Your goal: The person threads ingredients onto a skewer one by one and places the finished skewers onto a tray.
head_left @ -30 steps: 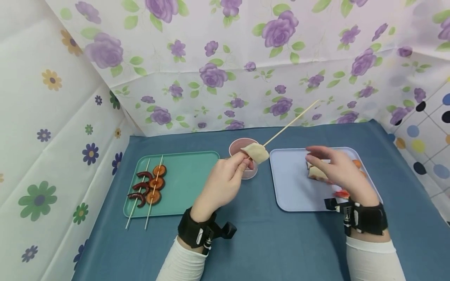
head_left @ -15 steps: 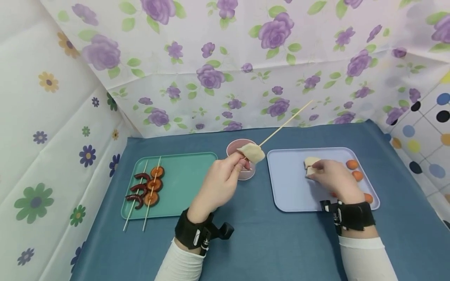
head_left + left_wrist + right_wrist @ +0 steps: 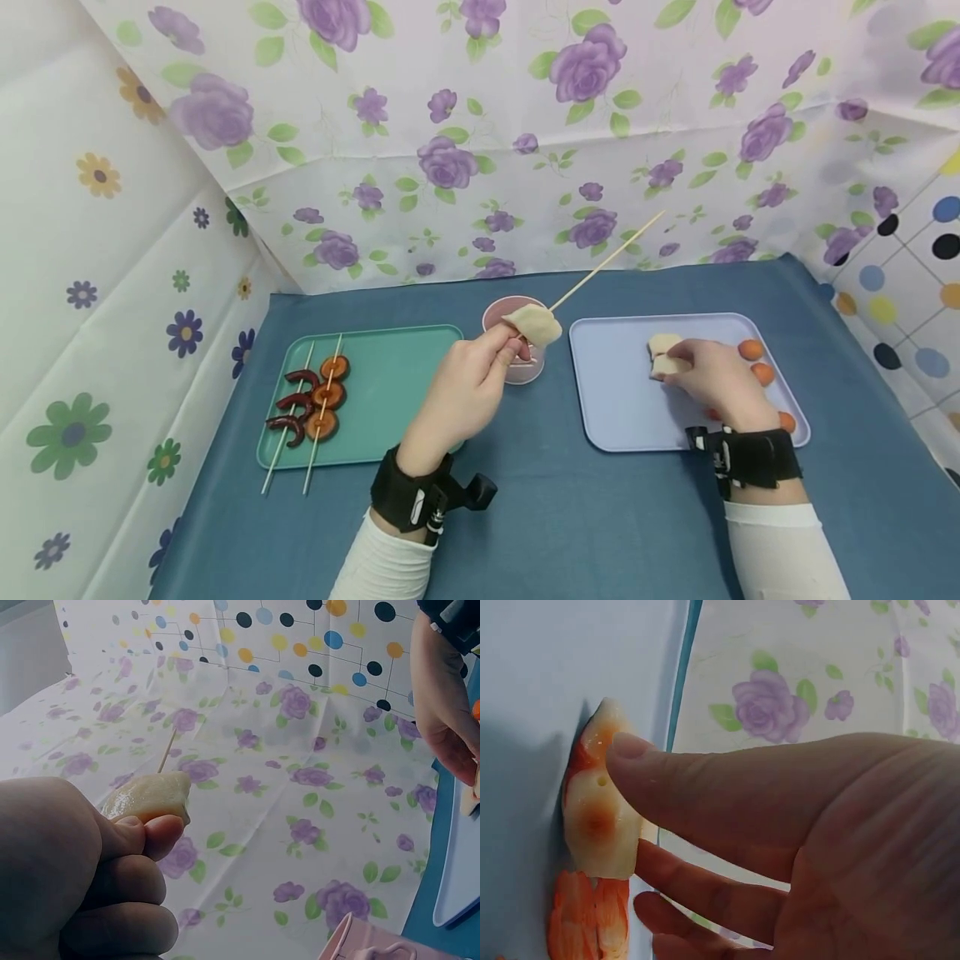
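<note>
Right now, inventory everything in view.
green tray: one, green, left
lavender tray: one, lavender, right
loaded skewers: two, red and brown, green tray
held skewer: one, pale, centre
pale slices: three, cream; two on lavender tray, one skewered
orange pieces: three visible, orange, lavender tray
ridged food: count unclear, red-orange, lavender tray
container: one, pink, centre
tablecloth: one, blue, beneath
patterned cloths: three, multicoloured, surrounding
wristbands: two, black, lower half
sleeves: two, white, bottom
left hand: one, bare, centre
right hand: one, bare, right
</note>
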`<action>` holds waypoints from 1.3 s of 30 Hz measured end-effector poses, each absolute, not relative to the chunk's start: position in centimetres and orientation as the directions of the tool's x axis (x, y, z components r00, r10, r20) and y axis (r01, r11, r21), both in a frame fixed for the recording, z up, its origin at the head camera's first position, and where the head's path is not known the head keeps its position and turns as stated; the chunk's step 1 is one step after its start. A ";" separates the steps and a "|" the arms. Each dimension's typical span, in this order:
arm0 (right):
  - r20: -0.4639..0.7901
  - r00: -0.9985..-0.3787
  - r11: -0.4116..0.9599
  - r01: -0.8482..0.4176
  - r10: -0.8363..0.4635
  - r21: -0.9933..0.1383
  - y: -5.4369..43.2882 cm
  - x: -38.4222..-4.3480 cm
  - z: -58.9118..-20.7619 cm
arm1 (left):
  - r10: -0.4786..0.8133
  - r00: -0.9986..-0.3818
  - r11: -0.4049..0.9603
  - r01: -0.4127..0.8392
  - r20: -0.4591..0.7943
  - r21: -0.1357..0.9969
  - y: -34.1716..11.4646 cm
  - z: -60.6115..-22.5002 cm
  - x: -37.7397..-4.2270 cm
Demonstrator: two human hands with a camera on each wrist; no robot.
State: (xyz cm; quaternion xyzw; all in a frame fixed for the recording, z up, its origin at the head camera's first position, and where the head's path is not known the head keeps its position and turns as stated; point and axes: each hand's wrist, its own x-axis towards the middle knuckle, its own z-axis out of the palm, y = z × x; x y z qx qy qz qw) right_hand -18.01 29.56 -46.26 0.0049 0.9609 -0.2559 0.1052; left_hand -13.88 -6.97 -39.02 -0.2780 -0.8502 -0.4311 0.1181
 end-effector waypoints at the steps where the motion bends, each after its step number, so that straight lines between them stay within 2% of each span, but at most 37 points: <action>1: -0.203 -0.978 0.867 0.060 -0.048 -0.495 29.6 -18.1 -46.4 | 0.370 -0.817 0.474 0.575 0.442 0.667 -7.0 -39.0 -13.9; 18: -0.140 -0.989 0.874 0.025 -0.049 -0.485 29.0 -18.1 -47.2 | 0.366 -0.818 0.473 0.574 0.444 0.668 -7.2 -38.9 -13.8; 27: -0.230 -0.970 0.884 0.040 -0.077 -0.466 28.4 -18.2 -47.0 | 0.369 -0.816 0.464 0.577 0.445 0.673 -7.2 -38.9 -13.8; 39: -0.246 -0.960 0.879 -0.002 -0.136 -0.477 28.3 -18.0 -47.1 | 0.368 -0.816 0.456 0.576 0.445 0.679 -7.4 -38.7 -13.7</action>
